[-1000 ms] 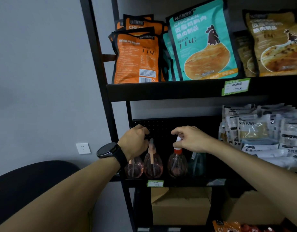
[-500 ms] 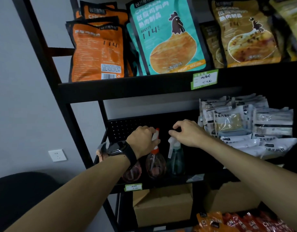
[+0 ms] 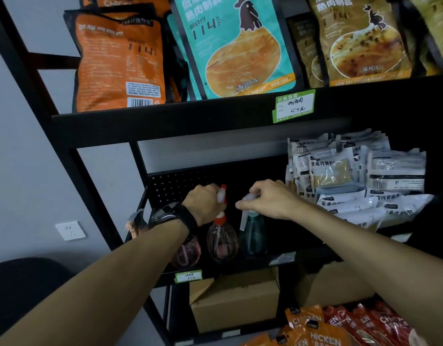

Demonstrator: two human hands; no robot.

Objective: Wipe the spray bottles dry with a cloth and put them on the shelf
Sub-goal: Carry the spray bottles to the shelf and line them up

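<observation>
On the black shelf [image 3: 215, 272], left hand [image 3: 205, 204] grips pink bottle [image 3: 221, 239], right hand [image 3: 270, 199] pinches teal bottle [image 3: 252, 236].

On the shelf [image 3: 215, 273], the left hand [image 3: 205, 204] grips the red-topped spray bottle [image 3: 221, 239]; the right hand [image 3: 270, 199] pinches the teal bottle's [image 3: 252, 239] sprayer.

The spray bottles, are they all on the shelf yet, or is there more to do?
Nearly done, it seems. Three bottles show on the shelf: a pink bottle mostly behind the left wrist, a red-capped bottle and a teal bottle. In hand: the left hand grips the red-capped bottle's sprayer; the right hand pinches the teal bottle's sprayer. Left: letting go. No cloth or further bottles show.
</observation>
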